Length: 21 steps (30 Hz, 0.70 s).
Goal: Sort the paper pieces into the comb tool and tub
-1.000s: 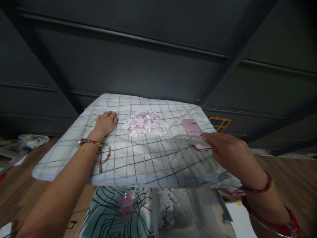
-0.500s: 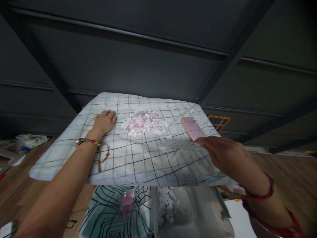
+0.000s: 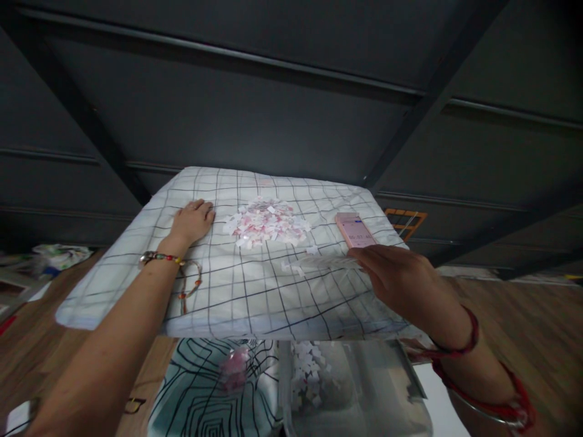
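My left hand (image 3: 194,220) rests palm down on the white checked cloth (image 3: 255,291), left of a heap of small white and pink paper-like pieces (image 3: 268,224). It holds nothing. My right hand (image 3: 401,276) is closed on one end of a thin, translucent, plastic-looking strip (image 3: 323,261); blur hides its exact kind. The strip points left, low over the cloth, and its far end is at a few loose white pieces (image 3: 298,270). Just beyond my right fingers lies a pink phone (image 3: 355,230) with a timer on its screen.
Below the table's near edge stands a clear plastic bin (image 3: 364,388) with white pieces (image 3: 310,370) inside. Left of it, a small pink packet (image 3: 234,369) lies on teal patterned fabric (image 3: 195,388). A dark panelled wall (image 3: 255,109) rises behind the table.
My right hand has moved a little left with the strip, whose tip has pushed loose white pieces leftward. My left hand has stayed put.
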{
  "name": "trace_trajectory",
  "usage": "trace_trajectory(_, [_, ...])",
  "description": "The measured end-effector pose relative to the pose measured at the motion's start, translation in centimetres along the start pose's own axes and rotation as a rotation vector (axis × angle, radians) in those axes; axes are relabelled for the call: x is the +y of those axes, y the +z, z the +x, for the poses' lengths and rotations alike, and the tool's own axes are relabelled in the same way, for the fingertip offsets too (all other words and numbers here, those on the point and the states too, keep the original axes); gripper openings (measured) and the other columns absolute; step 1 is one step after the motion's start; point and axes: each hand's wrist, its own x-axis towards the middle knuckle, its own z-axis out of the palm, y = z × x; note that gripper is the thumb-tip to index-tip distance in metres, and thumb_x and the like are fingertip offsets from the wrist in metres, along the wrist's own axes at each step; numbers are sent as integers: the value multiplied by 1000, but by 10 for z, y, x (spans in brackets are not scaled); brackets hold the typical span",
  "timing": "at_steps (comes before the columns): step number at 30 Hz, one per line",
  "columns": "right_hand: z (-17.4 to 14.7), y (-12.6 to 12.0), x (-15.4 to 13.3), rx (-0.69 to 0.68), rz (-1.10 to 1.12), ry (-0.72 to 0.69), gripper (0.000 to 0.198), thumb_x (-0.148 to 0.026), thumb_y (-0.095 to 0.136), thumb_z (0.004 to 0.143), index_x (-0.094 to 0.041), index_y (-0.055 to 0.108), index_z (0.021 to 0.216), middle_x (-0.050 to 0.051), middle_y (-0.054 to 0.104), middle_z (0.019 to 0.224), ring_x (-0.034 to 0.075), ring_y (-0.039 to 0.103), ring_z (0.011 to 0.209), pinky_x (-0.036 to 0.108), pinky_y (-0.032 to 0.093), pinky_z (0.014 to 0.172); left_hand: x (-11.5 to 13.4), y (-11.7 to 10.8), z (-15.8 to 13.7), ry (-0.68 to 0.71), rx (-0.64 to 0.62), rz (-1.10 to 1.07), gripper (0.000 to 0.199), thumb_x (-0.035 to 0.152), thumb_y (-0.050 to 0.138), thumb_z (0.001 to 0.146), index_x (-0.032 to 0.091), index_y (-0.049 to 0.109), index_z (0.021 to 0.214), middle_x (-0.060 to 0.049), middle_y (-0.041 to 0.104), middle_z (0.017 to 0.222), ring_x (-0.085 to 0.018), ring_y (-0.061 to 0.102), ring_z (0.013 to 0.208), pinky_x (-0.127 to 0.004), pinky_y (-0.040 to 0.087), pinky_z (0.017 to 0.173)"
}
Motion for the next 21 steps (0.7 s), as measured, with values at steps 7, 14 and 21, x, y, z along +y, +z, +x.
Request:
trace_trajectory(7, [12, 3, -6, 22, 2, -10, 34, 0, 42, 82, -17, 69, 96, 4, 73, 79, 15, 65, 66, 26, 48, 59, 2, -2, -2, 5, 0, 10, 52, 35, 29, 95, 15, 53, 137, -14, 47, 148, -29, 42, 137, -46, 36, 111])
trace_trajectory(14, [20, 7, -5, 20, 17, 1, 36, 0, 42, 81, -17, 69, 97, 5, 73, 80, 16, 64, 67, 27, 49, 62, 7, -8, -6, -6, -16, 19, 52, 35, 28, 95, 15, 52, 138, -14, 46, 149, -29, 43, 137, -47, 37, 110])
trace_trajectory(21, [11, -1, -3, 68, 1, -150, 33, 2, 43, 83, -15, 70, 91, 5, 72, 78, 15, 62, 66, 28, 49, 63, 6, -6, -5, -15, -20, 15, 51, 35, 29, 96, 17, 52, 138, -13, 46, 149, -28, 42, 137, -47, 36, 111])
